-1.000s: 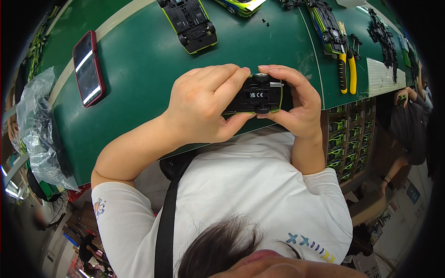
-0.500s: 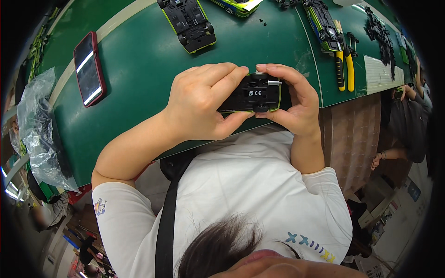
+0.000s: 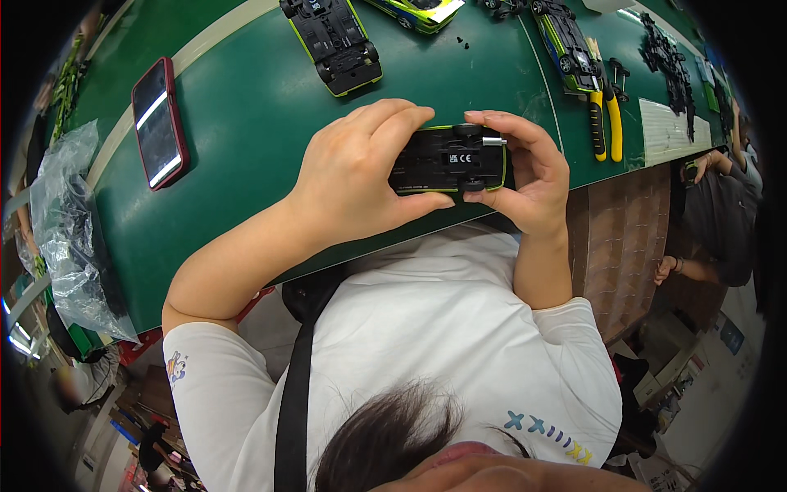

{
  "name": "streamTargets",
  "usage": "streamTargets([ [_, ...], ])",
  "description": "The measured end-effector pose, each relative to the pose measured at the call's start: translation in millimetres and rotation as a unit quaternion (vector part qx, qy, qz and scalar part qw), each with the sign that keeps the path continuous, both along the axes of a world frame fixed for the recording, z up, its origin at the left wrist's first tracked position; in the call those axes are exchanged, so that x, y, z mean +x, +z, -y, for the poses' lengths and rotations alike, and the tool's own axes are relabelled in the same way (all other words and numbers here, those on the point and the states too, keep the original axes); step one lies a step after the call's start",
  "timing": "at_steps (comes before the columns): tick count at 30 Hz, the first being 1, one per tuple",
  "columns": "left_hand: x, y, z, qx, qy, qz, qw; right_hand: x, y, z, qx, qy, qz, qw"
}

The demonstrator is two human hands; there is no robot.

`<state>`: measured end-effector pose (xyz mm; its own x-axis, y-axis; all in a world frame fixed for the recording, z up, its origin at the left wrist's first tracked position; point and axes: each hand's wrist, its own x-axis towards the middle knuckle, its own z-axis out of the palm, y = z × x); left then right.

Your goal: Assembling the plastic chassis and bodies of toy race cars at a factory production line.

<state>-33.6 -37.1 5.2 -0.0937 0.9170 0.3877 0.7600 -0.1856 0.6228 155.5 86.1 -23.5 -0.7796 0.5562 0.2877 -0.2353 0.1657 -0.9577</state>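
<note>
Both my hands hold a small toy car upside down above the near edge of the green table. Its black underside with a lime-green rim faces the camera. My left hand wraps the car's left end, fingers over the top and thumb below. My right hand pinches the right end between forefinger and thumb, at a small metal part by the wheels.
Another upturned black and lime car chassis lies farther back. A red-cased phone rests at the left, a crumpled clear plastic bag at the table's left end. Yellow-handled pliers and more car parts lie at the right. Another person sits beyond.
The car and both hands have shifted slightly; the grip is the same. The person at the right has moved a little.
</note>
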Motion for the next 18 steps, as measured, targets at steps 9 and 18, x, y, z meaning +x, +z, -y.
streamTargets([
  [9, -2.1, -4.5, -2.1, -0.014, 0.001, 0.0, 1.0, 3.4, -2.2, -4.4, -0.015, -0.008, 0.009, 1.0],
  [18, -1.8, -6.1, -2.8, -0.012, -0.001, 0.014, 1.0, 3.4, -0.8, -5.8, -0.023, -0.006, 0.016, 1.0],
])
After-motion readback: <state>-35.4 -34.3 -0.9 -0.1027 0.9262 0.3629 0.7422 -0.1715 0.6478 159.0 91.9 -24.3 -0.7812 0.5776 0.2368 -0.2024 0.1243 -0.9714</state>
